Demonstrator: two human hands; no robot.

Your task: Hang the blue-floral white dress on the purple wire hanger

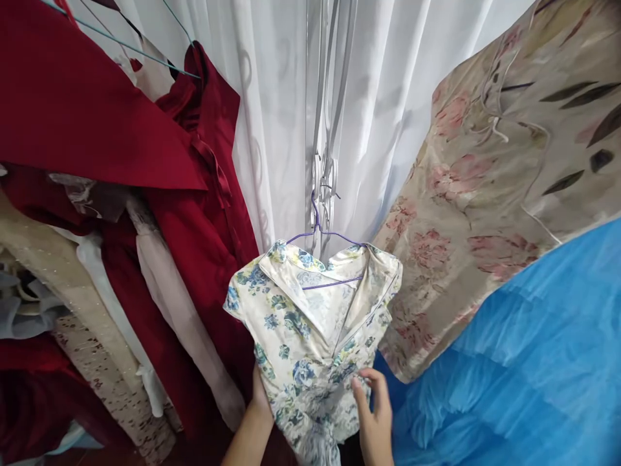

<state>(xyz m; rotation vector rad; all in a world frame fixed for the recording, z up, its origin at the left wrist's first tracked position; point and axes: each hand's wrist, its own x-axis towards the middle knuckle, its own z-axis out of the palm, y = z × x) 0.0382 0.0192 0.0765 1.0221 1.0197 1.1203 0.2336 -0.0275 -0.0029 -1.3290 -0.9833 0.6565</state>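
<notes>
A cream dress with blue and green flowers (303, 372) hangs in front of me, its wide V neckline lying open. It is on a thin purple hanger (317, 230), whose hook is caught at a white metal fixture. My left hand (262, 395) is at the left side of the bodice, its fingers hidden behind the fabric. At the right side of the waist, my right hand (376, 404) has its thumb and forefinger curled together on the dress cloth. Below the waist the fabric is gathered, and the frame cuts it off.
Dark red garments (204, 188) hang at the left, beside a beige sparkly one (82, 291). On the right are a beige garment with pink flowers (451, 188) and a blue ruffled tulle one (528, 349). A white curtain (383, 84) hangs behind the white metal fixture (317, 162).
</notes>
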